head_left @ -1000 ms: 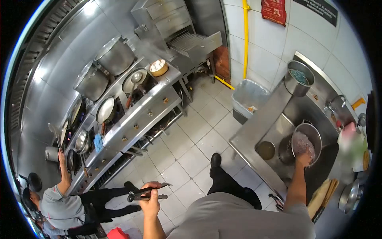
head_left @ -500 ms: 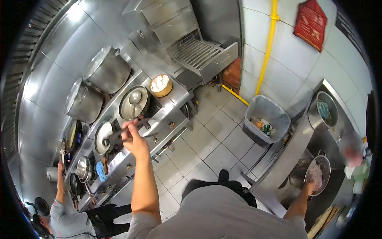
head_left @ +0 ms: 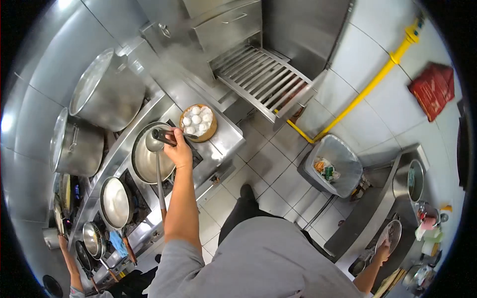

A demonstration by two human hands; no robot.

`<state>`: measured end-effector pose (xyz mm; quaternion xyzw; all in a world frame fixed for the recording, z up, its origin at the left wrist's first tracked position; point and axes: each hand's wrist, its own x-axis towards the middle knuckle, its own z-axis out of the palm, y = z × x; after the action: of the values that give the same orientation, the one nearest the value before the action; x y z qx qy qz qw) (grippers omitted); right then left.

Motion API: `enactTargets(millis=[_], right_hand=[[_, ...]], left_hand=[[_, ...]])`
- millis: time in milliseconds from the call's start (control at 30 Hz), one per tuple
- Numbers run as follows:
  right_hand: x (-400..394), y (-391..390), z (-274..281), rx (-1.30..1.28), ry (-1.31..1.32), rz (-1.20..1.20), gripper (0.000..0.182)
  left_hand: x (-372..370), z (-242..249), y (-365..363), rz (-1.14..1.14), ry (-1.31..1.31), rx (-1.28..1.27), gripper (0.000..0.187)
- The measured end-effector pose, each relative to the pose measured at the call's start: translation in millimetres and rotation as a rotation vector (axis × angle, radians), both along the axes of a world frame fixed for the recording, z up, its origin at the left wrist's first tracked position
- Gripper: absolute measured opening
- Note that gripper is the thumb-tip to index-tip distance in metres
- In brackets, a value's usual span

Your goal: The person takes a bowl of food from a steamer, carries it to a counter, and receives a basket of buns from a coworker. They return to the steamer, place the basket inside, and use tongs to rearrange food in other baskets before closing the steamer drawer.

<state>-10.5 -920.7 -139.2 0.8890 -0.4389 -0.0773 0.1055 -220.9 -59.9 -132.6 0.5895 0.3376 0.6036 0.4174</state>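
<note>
My left hand is closed around a black-handled metal utensil. Its metal end points toward a round bamboo steamer holding several white balls. Beneath the hand lies a wide pan on the stove, with a ladle resting in it and its long handle running alongside my forearm. Far to the right, my right hand grips the near edge of a tilted metal strainer bowl over the sink area. Pinkish contents show faintly in that bowl.
Two large stockpots stand behind the burners. A second wok and smaller pans sit nearer. At lower left, another person's arm reaches toward the stove. A slatted metal drawer juts out; a bin stands on the tiled floor.
My left hand has moved from beside the stove's front to over the pan, near the steamer. The view has turned, and the strainer bowl in my right hand now appears lower and more tilted.
</note>
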Motion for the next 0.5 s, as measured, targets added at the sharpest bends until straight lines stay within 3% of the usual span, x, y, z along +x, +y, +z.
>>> enactTargets(millis=[67,100,133,200,267,367,500], right_hand=[[2.1,22.8,-0.2,-0.023,-0.316,0.088,0.070],[10.6,22.1,-8.4,-0.033,-0.408,0.191,0.057],[23.5,28.1,-17.9,-0.043,-0.403,0.195,0.057],[52.5,32.3,-36.1,0.020,-0.775,0.868,0.052],[67.0,144.8,-14.6,-0.033,-0.722,1.014,0.045],[81.5,313.7,15.0,0.211,-0.586,1.279,0.046],[124.7,439.4,-11.7,0.501,-0.442,1.445,0.051]], left_hand=[[4.6,-5.5,10.0,0.018,-0.039,-0.033,0.017],[5.9,-1.4,8.8,0.027,-0.083,-0.049,0.016],[5.2,1.4,8.1,0.033,-0.123,-0.067,0.014],[4.2,2.0,10.5,0.028,-0.104,-0.053,0.014],[4.7,5.4,13.5,-0.093,-0.117,-0.001,0.015],[4.7,8.4,26.6,-0.113,-0.025,0.035,0.019],[16.4,-25.6,39.2,0.003,0.084,-0.095,0.022]])
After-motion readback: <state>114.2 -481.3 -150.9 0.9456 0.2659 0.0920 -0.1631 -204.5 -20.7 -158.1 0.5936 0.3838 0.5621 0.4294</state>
